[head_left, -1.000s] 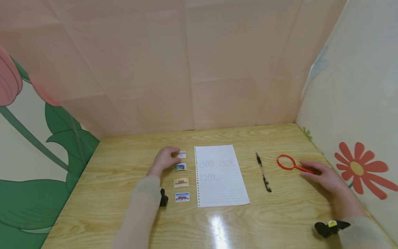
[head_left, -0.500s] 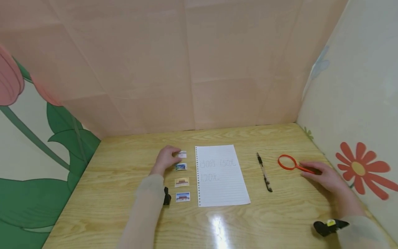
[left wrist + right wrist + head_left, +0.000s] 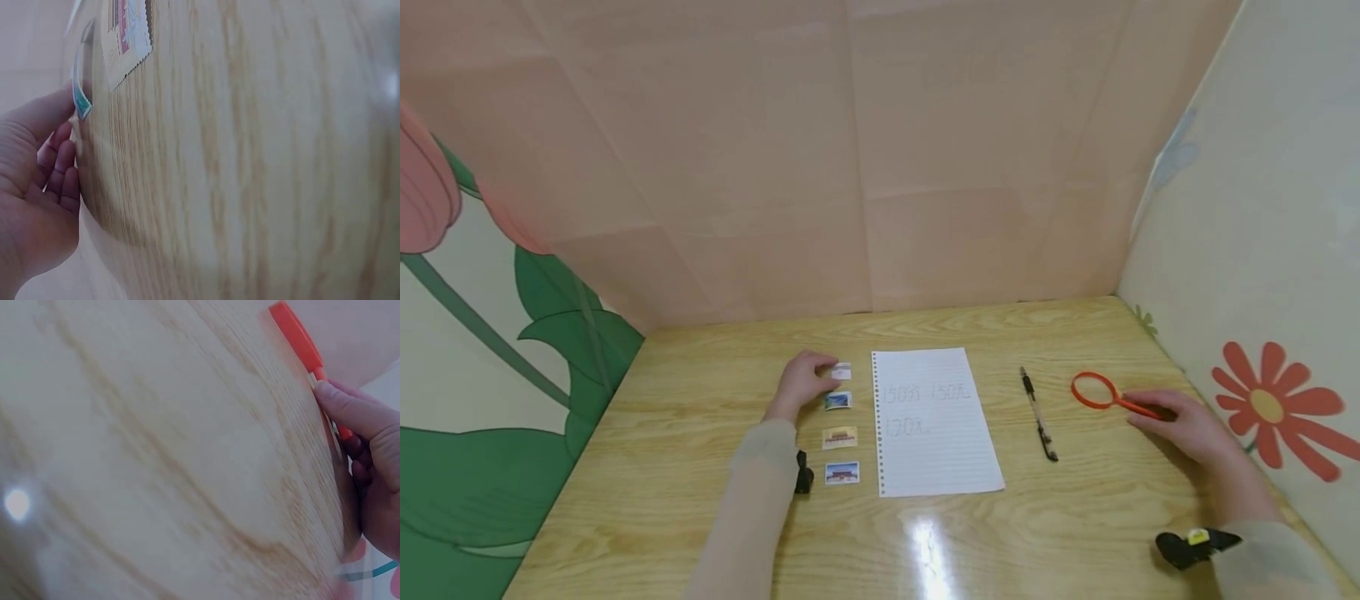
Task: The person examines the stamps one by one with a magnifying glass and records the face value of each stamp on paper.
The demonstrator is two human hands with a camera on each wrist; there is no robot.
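Observation:
My left hand [image 3: 801, 382] is at the far end of a column of postage stamps, holding the pale stamp [image 3: 842, 371] by its left side between thumb and index finger. Just nearer lies a blue-green stamp [image 3: 838, 401], its edge curling up beside the thumb in the left wrist view. Two more stamps follow: a yellowish one [image 3: 839, 437] and a blue one with a red building [image 3: 842, 473]. On the right, my right hand [image 3: 1176, 421] grips the handle of a red magnifying glass [image 3: 1093, 390]; in the right wrist view the thumb presses on the handle.
A lined sheet of paper [image 3: 940, 458] with handwritten amounts lies right of the stamps. Between it and the magnifying glass is a pen [image 3: 1038, 415]. The wooden table [image 3: 647, 467] meets a pink covering [image 3: 760, 208] behind and a flower-painted wall [image 3: 1240, 250] at right.
The view has shifted very slightly, and the left forearm sits a little further right. Both hands stay at the same things; the stamps and magnifying glass have not visibly moved.

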